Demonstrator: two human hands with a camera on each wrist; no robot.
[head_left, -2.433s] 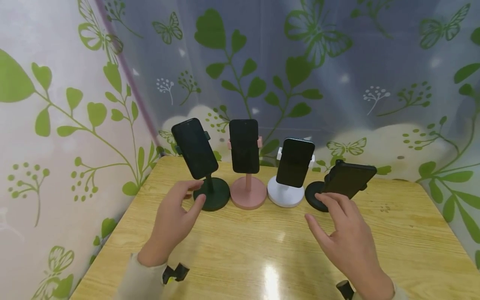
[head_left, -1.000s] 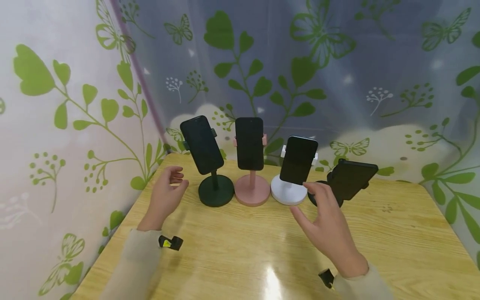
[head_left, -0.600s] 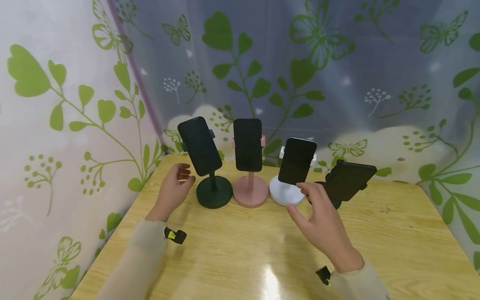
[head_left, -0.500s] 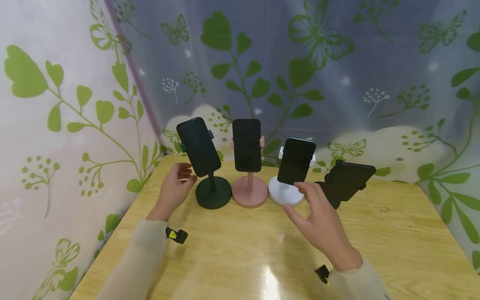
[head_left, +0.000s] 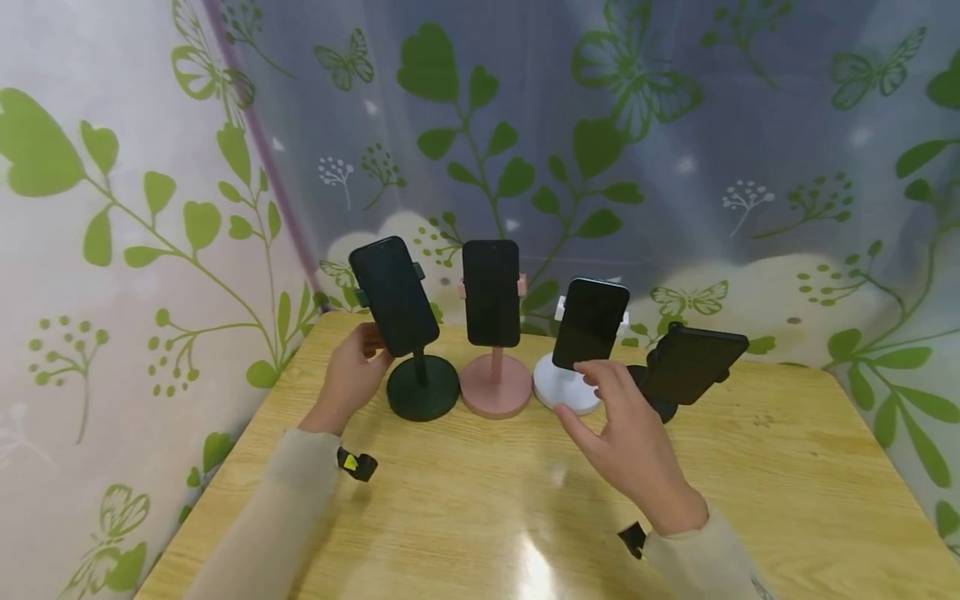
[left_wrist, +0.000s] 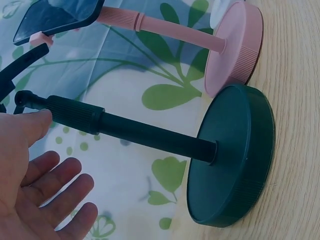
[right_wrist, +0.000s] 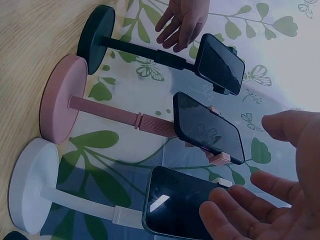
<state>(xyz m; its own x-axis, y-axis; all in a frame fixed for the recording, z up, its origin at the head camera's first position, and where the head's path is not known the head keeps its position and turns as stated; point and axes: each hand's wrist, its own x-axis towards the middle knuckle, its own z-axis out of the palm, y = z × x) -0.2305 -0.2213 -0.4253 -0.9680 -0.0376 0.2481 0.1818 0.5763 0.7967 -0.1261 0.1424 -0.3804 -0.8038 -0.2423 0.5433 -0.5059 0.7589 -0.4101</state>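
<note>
My left hand [head_left: 351, 375] is beside the dark green phone stand [head_left: 423, 390], fingertips partly hidden behind the lower left corner of its phone [head_left: 396, 296]. In the left wrist view the thumb lies near the stand's ribbed collar [left_wrist: 75, 114], and the loosely bent fingers hold nothing. My right hand [head_left: 626, 442] hovers with spread thumb and fingers before the white phone stand [head_left: 558, 385]. Its fingertips overlap the lower edge of that stand's phone [head_left: 591, 321]. Between them stands a pink phone stand [head_left: 497, 389] bearing an upright phone [head_left: 491, 293].
At the right end of the row, a black phone stand [head_left: 663, 408] carries a phone [head_left: 697, 364] tilted sideways. All stands are on a wooden table [head_left: 465, 508]. A leaf-patterned curtain [head_left: 525, 108] rises right behind the table's back edge.
My left hand drew back from the green stand to the left, then came in close beside its phone. My right hand shifted left from the black stand to the white one. The stands stayed put.
</note>
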